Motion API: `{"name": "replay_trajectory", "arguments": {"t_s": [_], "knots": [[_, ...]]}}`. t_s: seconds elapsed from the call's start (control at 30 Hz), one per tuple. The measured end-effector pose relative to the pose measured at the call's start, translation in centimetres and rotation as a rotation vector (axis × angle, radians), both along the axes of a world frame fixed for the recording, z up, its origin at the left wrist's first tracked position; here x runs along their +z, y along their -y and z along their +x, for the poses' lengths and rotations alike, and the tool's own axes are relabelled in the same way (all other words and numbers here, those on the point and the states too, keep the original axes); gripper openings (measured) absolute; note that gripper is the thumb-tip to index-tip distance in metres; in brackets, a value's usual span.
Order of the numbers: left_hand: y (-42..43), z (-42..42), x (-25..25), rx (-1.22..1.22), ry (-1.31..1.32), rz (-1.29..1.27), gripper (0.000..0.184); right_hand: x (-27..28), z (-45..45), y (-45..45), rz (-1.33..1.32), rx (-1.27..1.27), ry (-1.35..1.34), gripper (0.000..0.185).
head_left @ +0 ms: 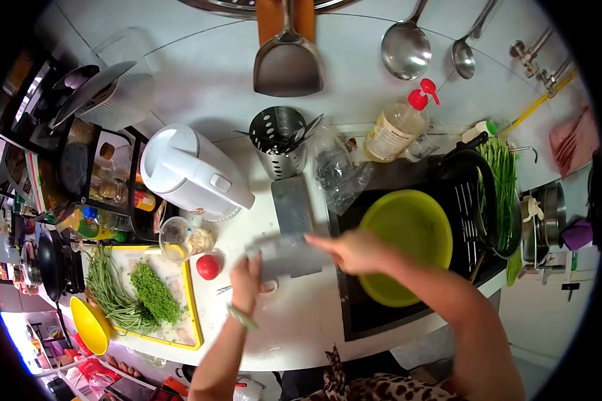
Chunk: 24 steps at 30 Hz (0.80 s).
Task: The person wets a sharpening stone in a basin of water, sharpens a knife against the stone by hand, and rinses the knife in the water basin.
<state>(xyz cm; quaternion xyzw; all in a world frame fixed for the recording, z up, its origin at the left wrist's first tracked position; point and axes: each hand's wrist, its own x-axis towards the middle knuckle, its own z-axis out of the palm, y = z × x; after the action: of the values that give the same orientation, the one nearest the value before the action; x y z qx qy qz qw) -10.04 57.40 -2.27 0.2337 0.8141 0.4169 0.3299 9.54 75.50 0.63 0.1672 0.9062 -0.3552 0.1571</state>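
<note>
A wide grey blade, apparently a cleaver [282, 258], lies across a long dark whetstone [292, 208] on the white counter and is smeared by motion. My left hand [246, 284], with a pale green bracelet at the wrist, is closed on the blade's left end. At the opposite end my right hand [354, 252] grips the cleaver, its index finger stretched along the blade. Its handle is hidden. A small pale piece [269, 287] lies near my left hand, beside a red tomato [209, 266].
A yellow-rimmed board [192, 307] bears long green beans and chopped greens. Behind it stand a plastic cup [175, 239] and a white kettle [194, 170]. A green basin [408, 247] sits in the dark sink. Further back are a utensil holder [277, 144] and a pump bottle [396, 130].
</note>
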Motion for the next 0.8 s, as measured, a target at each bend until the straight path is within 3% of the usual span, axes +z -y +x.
{"name": "replay_trajectory", "arguments": {"t_s": [0.03, 0.07, 0.13, 0.23, 0.27, 0.33, 0.4, 0.47, 0.53, 0.57, 0.6, 0.67, 0.73, 0.77, 0.8], "knots": [[-2.8, -2.1, 1.1, 0.022, 0.081, 0.012, 0.035, 2.0, -2.5, -1.5, 0.11, -0.018, 0.117, 0.067], [-4.4, -3.2, 1.9, 0.042, 0.167, 0.02, 0.035, 0.0, -2.9, -2.7, 0.082, -0.06, -0.103, 0.068], [-3.2, -2.2, 0.7, 0.018, 0.192, 0.012, 0.033, -0.2, -2.1, -1.7, 0.099, -0.097, -0.094, 0.068], [1.0, 2.6, 1.1, -0.033, 0.107, 0.002, 0.031, 2.0, 3.0, 2.8, -0.102, -0.085, 0.244, 0.069], [2.0, 3.9, 1.2, -0.064, 0.125, -0.08, 0.031, 2.8, 4.1, 4.1, -0.006, -0.064, -0.035, 0.071], [0.8, 2.3, 0.1, -0.082, 0.036, -0.002, 0.031, 2.4, 3.3, 2.9, -0.096, -0.086, 0.229, 0.07], [-2.6, -1.1, -0.4, -0.056, 0.152, 0.053, 0.034, 1.6, -0.4, -0.7, -0.004, -0.118, 0.167, 0.068], [-5.9, -3.5, 1.4, -0.035, 0.07, -0.048, 0.036, 0.8, -2.2, -2.9, 0.012, -0.125, -0.098, 0.067], [-2.8, -2.2, 0.3, -0.089, 0.097, -0.001, 0.033, 1.9, -1.1, -0.9, -0.051, -0.145, 0.143, 0.072], [-0.9, -0.2, 1.2, 0.006, 0.208, -0.078, 0.029, 2.5, 0.4, 1.0, -0.057, -0.1, 0.209, 0.072], [1.4, 1.7, 1.1, -0.067, 0.097, -0.087, 0.025, 2.9, 2.0, 2.7, -0.065, -0.056, 0.274, 0.073], [3.4, 3.8, 1.6, -0.009, 0.187, -0.122, 0.025, 0.7, 4.7, 4.6, -0.149, -0.05, 0.061, 0.074], [1.2, 0.6, 0.0, -0.05, 0.06, -0.104, 0.03, 3.3, 0.9, 1.8, -0.105, -0.054, 0.268, 0.07], [-1.1, -0.7, 0.8, -0.039, 0.056, -0.046, 0.033, 0.1, -0.2, 0.0, 0.043, -0.038, -0.019, 0.068], [-3.1, -2.0, 1.8, -0.008, 0.067, -0.072, 0.035, 1.2, -2.2, -1.7, 0.107, -0.052, 0.013, 0.066]]}}
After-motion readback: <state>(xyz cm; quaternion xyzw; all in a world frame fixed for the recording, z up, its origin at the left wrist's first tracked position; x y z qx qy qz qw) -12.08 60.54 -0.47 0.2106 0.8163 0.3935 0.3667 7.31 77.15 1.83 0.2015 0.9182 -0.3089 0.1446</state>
